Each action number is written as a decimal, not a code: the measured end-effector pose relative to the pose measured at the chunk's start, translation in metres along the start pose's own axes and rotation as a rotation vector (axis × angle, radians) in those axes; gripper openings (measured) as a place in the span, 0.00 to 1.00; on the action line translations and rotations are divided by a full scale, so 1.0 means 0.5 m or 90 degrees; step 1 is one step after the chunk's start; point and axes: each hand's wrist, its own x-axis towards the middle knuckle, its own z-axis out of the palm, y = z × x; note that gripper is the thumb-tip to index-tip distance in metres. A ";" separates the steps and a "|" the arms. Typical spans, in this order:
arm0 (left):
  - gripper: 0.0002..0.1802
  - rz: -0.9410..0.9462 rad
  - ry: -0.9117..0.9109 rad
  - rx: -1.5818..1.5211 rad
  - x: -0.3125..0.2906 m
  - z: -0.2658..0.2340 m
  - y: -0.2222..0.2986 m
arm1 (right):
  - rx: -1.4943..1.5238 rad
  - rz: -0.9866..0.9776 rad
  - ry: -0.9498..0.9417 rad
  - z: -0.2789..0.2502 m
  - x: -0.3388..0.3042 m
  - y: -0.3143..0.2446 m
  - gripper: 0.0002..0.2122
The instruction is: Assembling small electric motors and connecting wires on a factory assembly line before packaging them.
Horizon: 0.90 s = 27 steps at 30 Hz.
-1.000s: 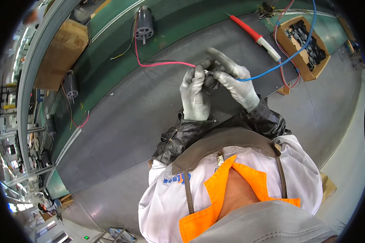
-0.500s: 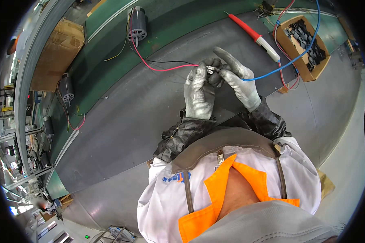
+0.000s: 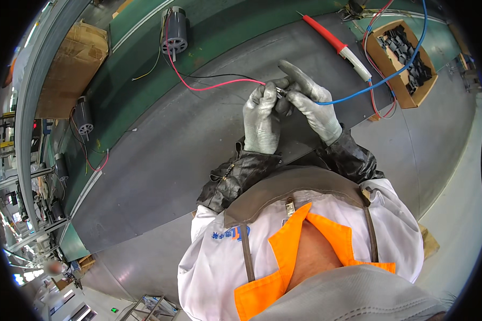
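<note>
Both my hands wear grey-white gloves with dark fingertips, and they meet above the grey mat. My left hand (image 3: 261, 115) pinches the red wire (image 3: 219, 86) near its end, where small silvery metal shows between the fingers. A black wire (image 3: 209, 76) runs beside it; its end is hidden. Both wires lead back to a dark cylindrical motor (image 3: 175, 33) at the far left. My right hand (image 3: 317, 111) is closed close against the left, index finger raised. A blue cable (image 3: 377, 84) runs into its grip; the cable's end is hidden by the fingers.
A red-and-white pen-shaped probe (image 3: 334, 45) lies right of my hands. Beyond it stands a cardboard box (image 3: 424, 92) of black parts. Two more motors (image 3: 82, 116) (image 3: 61, 167) rest along the green belt (image 3: 128, 93) at left, near a large carton (image 3: 72, 72) and metal frame (image 3: 27, 117).
My fingers have closed further over the metal wire ends, so less of them shows. The hands stay together in nearly the same place. The whole view has shifted slightly.
</note>
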 end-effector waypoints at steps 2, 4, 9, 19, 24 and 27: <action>0.20 -0.009 -0.013 -0.026 0.004 -0.003 0.003 | 0.017 0.007 0.014 -0.003 0.006 -0.002 0.30; 0.22 0.006 -0.033 -0.037 0.009 -0.012 0.001 | 0.055 0.058 -0.028 -0.014 0.011 -0.018 0.34; 0.23 0.025 0.021 -0.005 0.015 0.004 0.011 | -0.052 0.117 -0.067 -0.119 -0.009 -0.036 0.36; 0.22 0.074 0.066 -0.044 0.032 -0.063 0.001 | -1.041 0.047 0.274 -0.416 0.046 -0.052 0.22; 0.20 0.133 0.101 -0.063 0.030 -0.078 0.001 | -0.955 -0.019 0.203 -0.388 0.087 -0.009 0.23; 0.22 0.137 0.083 -0.068 0.026 -0.084 0.001 | -0.501 0.121 0.134 -0.311 0.143 -0.029 0.26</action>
